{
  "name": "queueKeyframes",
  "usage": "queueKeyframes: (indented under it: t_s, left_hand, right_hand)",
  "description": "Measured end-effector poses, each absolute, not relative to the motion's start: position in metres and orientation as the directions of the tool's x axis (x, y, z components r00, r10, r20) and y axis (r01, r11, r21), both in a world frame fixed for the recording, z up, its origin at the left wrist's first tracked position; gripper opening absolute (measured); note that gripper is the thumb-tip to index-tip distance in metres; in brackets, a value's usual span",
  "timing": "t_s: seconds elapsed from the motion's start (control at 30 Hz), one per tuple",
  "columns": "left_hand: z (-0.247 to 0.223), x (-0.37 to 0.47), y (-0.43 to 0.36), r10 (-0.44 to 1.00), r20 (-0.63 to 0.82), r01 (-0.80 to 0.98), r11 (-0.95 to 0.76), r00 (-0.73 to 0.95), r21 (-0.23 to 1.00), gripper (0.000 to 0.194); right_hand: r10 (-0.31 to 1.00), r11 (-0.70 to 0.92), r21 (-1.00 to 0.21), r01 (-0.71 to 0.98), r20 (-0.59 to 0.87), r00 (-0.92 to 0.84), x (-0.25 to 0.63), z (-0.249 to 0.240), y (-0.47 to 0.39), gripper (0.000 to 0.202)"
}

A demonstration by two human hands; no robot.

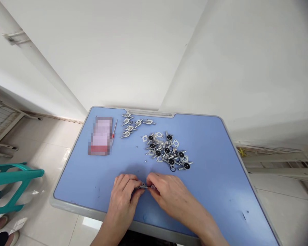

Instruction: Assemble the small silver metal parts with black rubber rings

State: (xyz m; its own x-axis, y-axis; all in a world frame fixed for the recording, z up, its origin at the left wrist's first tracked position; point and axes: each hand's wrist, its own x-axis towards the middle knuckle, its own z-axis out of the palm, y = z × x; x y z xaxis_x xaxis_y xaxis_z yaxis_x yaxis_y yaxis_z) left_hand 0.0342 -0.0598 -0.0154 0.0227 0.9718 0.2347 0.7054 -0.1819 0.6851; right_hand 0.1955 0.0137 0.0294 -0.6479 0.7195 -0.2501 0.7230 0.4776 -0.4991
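Near the table's front edge, my left hand (127, 191) is closed around a small metal fitting (143, 186), pinched between thumb and fingertips. Close against it on the right, my right hand (164, 189) is also closed, thumb and forefinger pinched at the fitting's right end. What the right fingers grip is mostly covered. Beyond the hands lies a pile of metal fittings with round black discs (166, 150), mixed with flat oval metal plates (176, 143). Farther back on the left sits a smaller group of fittings with oval plates on them (130, 128).
A blue table (207, 191) with a grey rim stands against a white wall. On its left lie a blurred flat rectangular object (100, 136) and a thin rod with a red part (113, 135). Tiny metal bits (145, 161) are scattered left of the pile. A green stool (15, 176) stands at left.
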Motion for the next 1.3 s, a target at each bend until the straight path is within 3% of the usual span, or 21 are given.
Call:
queueKeyframes:
  t_s: [0.13,0.37,0.53,0.67,0.8,0.93,1.13,1.3]
  left_hand:
    - [-0.014,0.034,-0.058,0.972,0.233,0.69,-0.183,0.021,0.7,0.006]
    - [-0.019,0.033,-0.057,0.967,0.249,0.709,-0.211,0.052,0.673,0.007]
    - [-0.021,0.031,-0.057,0.963,0.26,0.698,-0.234,0.071,0.677,0.011]
    - [-0.02,0.031,-0.058,0.96,0.269,0.69,-0.244,0.075,0.682,0.016]
    - [-0.019,0.03,-0.058,0.953,0.295,0.687,-0.261,0.071,0.678,0.019]
    - [-0.019,0.03,-0.058,0.952,0.297,0.684,-0.265,0.074,0.68,0.022]
    - [-0.017,0.03,-0.059,0.956,0.282,0.691,-0.254,0.076,0.676,0.021]
    - [-0.016,0.03,-0.061,0.951,0.307,0.755,-0.225,0.034,0.615,0.021]
  right_hand:
    - [0.704,0.485,-0.537,0.69,-0.228,-0.673,0.199,0.036,0.016,0.007]
    - [0.74,0.538,-0.433,0.723,-0.168,-0.652,0.193,0.047,0.002,0.014]
    - [0.789,0.511,-0.499,0.7,-0.05,-0.612,0.192,0.024,-0.011,0.015]
    - [0.791,0.563,-0.552,0.616,0.143,-0.595,0.194,-0.003,-0.024,0.017]
    - [0.729,0.683,-0.408,0.606,0.324,-0.603,0.194,-0.015,-0.034,0.021]
    - [0.652,0.754,-0.245,0.61,0.395,-0.647,0.195,-0.016,-0.037,0.022]
    - [0.766,0.617,-0.288,0.732,0.43,-0.478,0.193,-0.021,-0.034,0.024]
    - [0.801,0.588,-0.377,0.716,0.397,-0.449,0.185,-0.024,-0.037,0.024]
